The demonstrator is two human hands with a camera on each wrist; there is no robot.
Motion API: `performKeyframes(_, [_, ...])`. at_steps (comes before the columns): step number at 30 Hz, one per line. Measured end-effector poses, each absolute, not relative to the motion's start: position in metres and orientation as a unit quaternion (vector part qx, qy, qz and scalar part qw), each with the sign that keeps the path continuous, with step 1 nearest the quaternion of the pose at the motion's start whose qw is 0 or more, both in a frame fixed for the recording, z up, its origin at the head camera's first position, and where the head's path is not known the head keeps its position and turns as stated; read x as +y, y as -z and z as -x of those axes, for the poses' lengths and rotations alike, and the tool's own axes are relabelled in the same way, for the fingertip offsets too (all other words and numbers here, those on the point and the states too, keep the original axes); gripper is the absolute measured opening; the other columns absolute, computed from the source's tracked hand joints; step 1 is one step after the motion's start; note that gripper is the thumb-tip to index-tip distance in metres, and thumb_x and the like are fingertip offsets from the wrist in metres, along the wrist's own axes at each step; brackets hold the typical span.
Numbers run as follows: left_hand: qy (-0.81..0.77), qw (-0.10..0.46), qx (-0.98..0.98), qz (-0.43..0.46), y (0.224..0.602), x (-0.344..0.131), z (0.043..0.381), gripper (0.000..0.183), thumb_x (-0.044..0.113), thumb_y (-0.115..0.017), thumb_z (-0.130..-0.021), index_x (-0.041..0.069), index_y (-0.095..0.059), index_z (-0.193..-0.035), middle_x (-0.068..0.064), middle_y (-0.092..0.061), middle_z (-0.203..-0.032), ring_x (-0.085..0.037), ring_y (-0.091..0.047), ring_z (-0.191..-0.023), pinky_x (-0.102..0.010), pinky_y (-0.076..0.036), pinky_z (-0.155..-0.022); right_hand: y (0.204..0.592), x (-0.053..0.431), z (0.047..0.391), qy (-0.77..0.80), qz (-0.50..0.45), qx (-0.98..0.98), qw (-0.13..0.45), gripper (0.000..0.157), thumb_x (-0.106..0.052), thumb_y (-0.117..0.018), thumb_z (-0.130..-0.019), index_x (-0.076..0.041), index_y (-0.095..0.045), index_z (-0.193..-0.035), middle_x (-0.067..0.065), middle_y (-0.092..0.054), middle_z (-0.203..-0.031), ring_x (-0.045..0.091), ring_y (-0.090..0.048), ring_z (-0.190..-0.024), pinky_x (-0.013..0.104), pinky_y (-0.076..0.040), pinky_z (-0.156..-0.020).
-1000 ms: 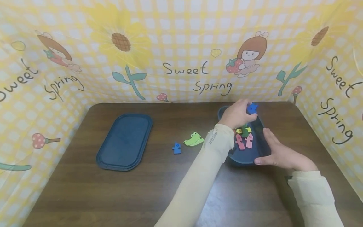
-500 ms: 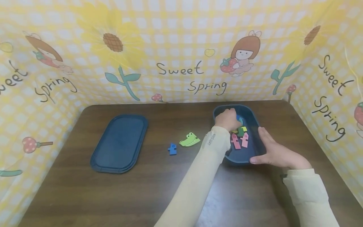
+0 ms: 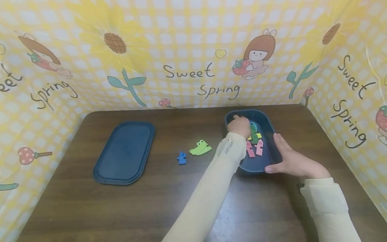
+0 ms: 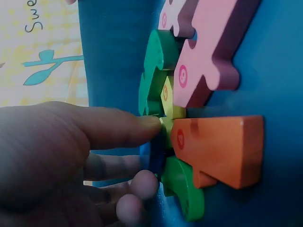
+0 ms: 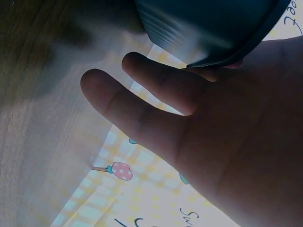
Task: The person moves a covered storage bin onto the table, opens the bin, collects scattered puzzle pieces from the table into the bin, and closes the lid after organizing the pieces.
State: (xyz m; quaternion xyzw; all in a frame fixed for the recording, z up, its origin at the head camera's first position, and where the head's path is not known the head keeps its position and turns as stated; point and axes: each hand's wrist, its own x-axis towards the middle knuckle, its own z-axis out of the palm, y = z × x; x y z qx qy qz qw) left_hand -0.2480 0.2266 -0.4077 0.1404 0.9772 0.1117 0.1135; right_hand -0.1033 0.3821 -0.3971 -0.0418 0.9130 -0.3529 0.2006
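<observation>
In the head view my left hand (image 3: 239,126) reaches into the dark blue box (image 3: 255,167) at the right. In the left wrist view its thumb and fingers pinch a blue puzzle piece (image 4: 152,153), mostly hidden behind them. Around the fingertips lie an orange piece (image 4: 215,149), a green piece (image 4: 187,189), another green piece (image 4: 156,71) and yellow ones. Two pink pieces (image 3: 259,147) lie closer to the box's front. My right hand (image 3: 297,163) touches the box's right side and near corner from outside, thumb and fingers spread.
A dark blue lid-like tray (image 3: 125,153) lies at the left of the brown table (image 3: 121,211). Between it and the box are a blue puzzle piece (image 3: 181,158) and a green crocodile head piece (image 3: 200,148). A patterned yellow cloth (image 3: 187,40) stands behind and at the sides.
My left hand has carried the blue puzzle piece from above the box's far end down inside, toward its left wall. My right hand keeps its place at the box. The head view has shifted slightly.
</observation>
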Motion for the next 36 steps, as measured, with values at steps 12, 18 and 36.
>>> performKeyframes(12, [-0.282,0.11,0.931,-0.205,0.401,0.207,0.246,0.054,0.034,-0.066,-0.098,0.02,-0.05,-0.147,-0.004,-0.052,-0.133,-0.019,-0.06,-0.101,-0.034,-0.052,-0.086,0.396,0.373,0.109,0.346,0.057,0.915,0.2,0.133,-0.044,-0.084,-0.081,0.001,0.016,-0.156,0.028,0.018,-0.162,0.05,0.011,-0.147,0.072,-0.013,-0.109])
performKeyframes(18, [-0.413,0.109,0.869,-0.251,0.382,0.202,0.249,0.043,0.033,-0.063,-0.101,0.024,-0.055,-0.142,0.004,-0.056,-0.13,-0.012,-0.058,-0.112,-0.032,-0.048,-0.095,0.396,0.373,0.11,0.341,0.063,0.917,0.198,0.134,-0.045,-0.084,-0.081,0.002,0.017,-0.155,0.029,0.019,-0.161,0.051,0.01,-0.147,0.072,-0.013,-0.109])
performKeyframes(36, [-0.395,0.116,0.871,-0.268,0.371,0.138,0.252,0.038,0.031,-0.061,-0.102,0.019,-0.058,-0.138,0.002,-0.061,-0.126,-0.013,-0.059,-0.112,-0.031,-0.051,-0.091,0.395,0.377,0.1,0.343,0.038,0.917,0.199,0.137,-0.047,-0.084,-0.079,-0.005,0.021,-0.156,0.027,0.021,-0.161,0.055,0.008,-0.145,0.075,-0.021,-0.103])
